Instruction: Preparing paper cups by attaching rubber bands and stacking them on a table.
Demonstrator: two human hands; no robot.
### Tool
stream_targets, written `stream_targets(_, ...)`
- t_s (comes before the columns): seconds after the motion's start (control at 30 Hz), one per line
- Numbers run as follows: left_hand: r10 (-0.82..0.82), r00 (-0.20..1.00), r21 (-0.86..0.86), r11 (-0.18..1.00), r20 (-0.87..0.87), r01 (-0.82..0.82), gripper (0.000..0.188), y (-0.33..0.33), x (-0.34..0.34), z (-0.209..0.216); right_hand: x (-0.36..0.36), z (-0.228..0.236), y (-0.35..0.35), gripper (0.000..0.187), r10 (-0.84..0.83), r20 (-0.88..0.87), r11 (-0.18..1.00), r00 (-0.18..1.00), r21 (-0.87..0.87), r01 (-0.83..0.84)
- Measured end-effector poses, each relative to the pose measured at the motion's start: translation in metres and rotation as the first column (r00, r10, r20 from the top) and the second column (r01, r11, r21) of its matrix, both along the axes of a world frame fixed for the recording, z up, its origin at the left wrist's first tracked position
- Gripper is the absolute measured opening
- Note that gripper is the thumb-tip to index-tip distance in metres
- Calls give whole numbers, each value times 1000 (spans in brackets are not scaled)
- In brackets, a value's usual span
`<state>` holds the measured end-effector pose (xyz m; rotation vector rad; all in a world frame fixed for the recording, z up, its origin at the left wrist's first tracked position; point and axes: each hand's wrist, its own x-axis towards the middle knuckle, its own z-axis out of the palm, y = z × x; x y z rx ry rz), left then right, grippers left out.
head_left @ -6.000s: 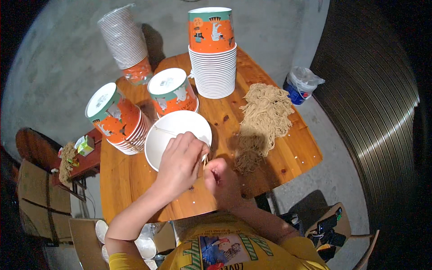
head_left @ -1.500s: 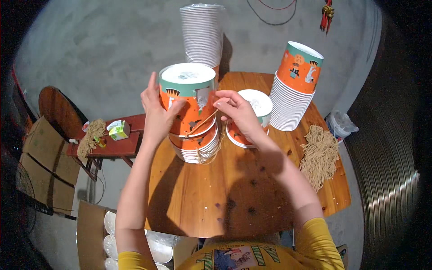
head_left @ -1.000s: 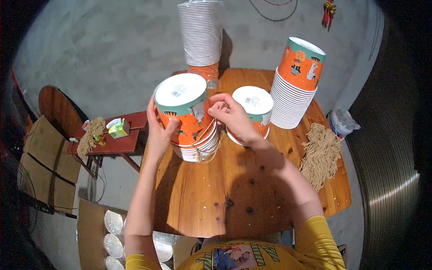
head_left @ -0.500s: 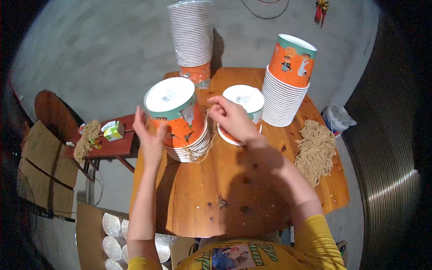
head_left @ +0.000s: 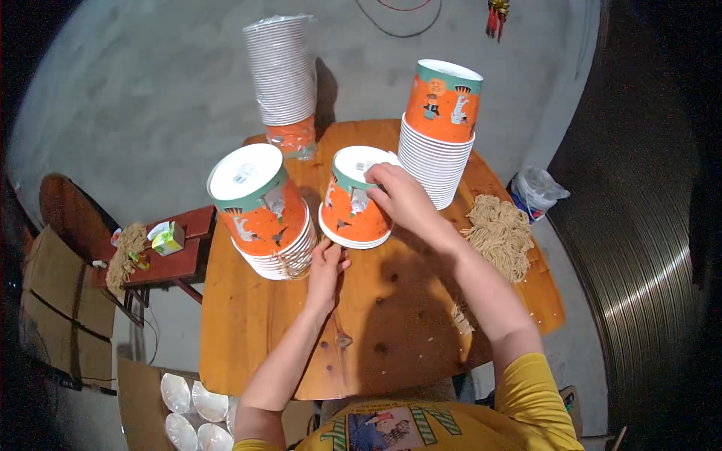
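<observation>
Two short stacks of orange-and-green paper buckets stand upside down on the wooden table [head_left: 248, 331]. Twine [head_left: 289, 263] lies around the lower rims of the left stack [head_left: 259, 218]. My right hand [head_left: 402, 197] is closed at the upper edge of the middle stack [head_left: 350, 207], fingers bunched near its white base. My left hand [head_left: 327, 267] is low between the two stacks, fingers curled beside the middle stack's bottom rim. Whatever either hand pinches, if anything, is too small to make out.
A taller bucket stack [head_left: 436, 161] stands behind right, and a plastic-wrapped one [head_left: 282, 83] at the back. Bundled twine [head_left: 496, 237] lies on the right. A red bench [head_left: 192, 233] stands left; a box of wrapped white bowls [head_left: 135, 398] sits below, and a white pail [head_left: 538, 192] beyond the table.
My left hand has left the left stack's side and come down between the stacks. My right hand has shifted onto the middle stack's upper edge. The view has swung slightly right.
</observation>
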<state>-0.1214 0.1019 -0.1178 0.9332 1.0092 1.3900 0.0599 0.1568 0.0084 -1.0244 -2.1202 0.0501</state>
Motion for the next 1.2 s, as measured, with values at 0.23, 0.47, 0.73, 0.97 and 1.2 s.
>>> stream_targets(0.23,-167,908,-32,980,385,194,8,17,6,-2,25,1,-5,22,25,-121,997,992,-73,-34)
stream_targets(0.47,-173,912,2,983,371,186,12,29,11,-3,21,15,-17,24,27,-135,998,991,-50,-34)
stream_targets(0.73,-141,963,-5,989,230,146,15,34,11,-12,48,33,-34,21,-16,-281,999,959,-47,3)
stream_targets(0.97,-47,987,-74,996,152,59,18,46,10,-22,98,23,-81,10,3,-668,999,744,-37,-36)
stream_targets(1.2,2,992,-93,996,126,10,10,67,-5,-42,110,-34,-150,13,-144,-953,969,267,-190,-156)
